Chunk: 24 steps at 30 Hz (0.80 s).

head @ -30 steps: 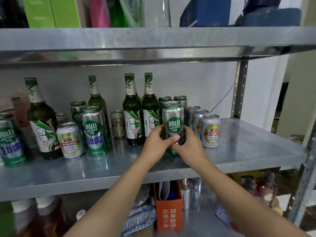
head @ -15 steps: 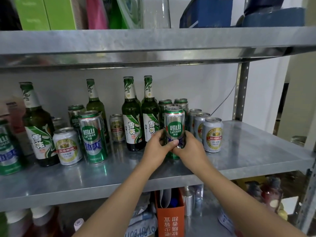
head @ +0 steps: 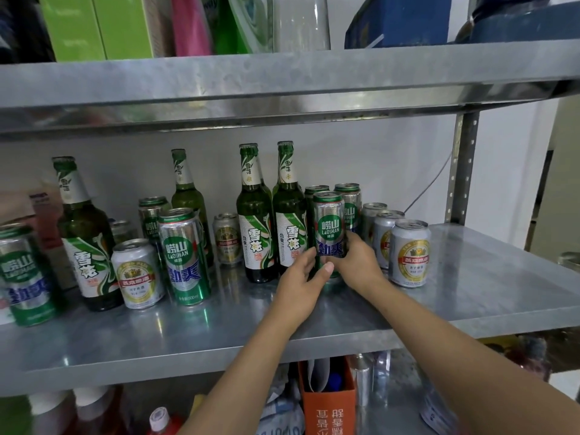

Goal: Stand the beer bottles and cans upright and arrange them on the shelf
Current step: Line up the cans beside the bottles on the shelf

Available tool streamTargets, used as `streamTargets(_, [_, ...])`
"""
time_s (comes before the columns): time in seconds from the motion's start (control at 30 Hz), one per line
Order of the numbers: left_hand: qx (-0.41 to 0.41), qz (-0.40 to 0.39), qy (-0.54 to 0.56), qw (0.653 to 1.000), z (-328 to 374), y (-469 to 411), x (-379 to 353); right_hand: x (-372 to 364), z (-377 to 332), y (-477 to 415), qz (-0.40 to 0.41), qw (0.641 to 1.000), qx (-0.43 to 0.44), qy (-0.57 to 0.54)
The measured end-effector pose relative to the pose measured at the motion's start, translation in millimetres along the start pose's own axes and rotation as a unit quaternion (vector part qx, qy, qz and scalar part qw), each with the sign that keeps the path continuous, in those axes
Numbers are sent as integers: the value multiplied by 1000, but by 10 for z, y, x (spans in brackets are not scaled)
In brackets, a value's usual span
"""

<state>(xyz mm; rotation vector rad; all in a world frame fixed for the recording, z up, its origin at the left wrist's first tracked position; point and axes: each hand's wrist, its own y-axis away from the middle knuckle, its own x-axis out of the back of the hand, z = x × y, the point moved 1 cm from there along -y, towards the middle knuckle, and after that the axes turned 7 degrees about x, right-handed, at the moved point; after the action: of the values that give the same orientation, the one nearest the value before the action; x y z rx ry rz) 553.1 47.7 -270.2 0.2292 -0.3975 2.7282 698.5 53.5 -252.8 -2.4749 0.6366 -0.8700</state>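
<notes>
We noted both hands on one tall Laoshan can [head: 329, 227], upright at mid-shelf on the galvanised metal shelf [head: 477, 284]. The left hand [head: 299, 279] gripped its lower left side, thumb laid across the front. The right hand [head: 357, 262] wrapped its lower right side, fingers curled round it. The hands partly hid the can's base, so we could not tell whether it sat on the shelf. Just to its left stood a pair of green Snow bottles [head: 255, 233]; just to its right, a row of short Yanjing cans [head: 409, 252]. Farther left stood a second Laoshan can [head: 182, 255], a lone Yanjing can [head: 136, 274] and a third Snow bottle [head: 84, 246], all upright.
</notes>
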Motion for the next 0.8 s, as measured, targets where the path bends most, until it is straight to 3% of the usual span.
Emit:
streamTargets(0.33, [5, 3, -8, 1000, -69, -62, 6, -73, 54, 7, -6, 998, 19, -56])
streamTargets(0.8, [7, 1, -23, 1000, -58, -58, 2, -87, 85, 21, 4, 999, 19, -43])
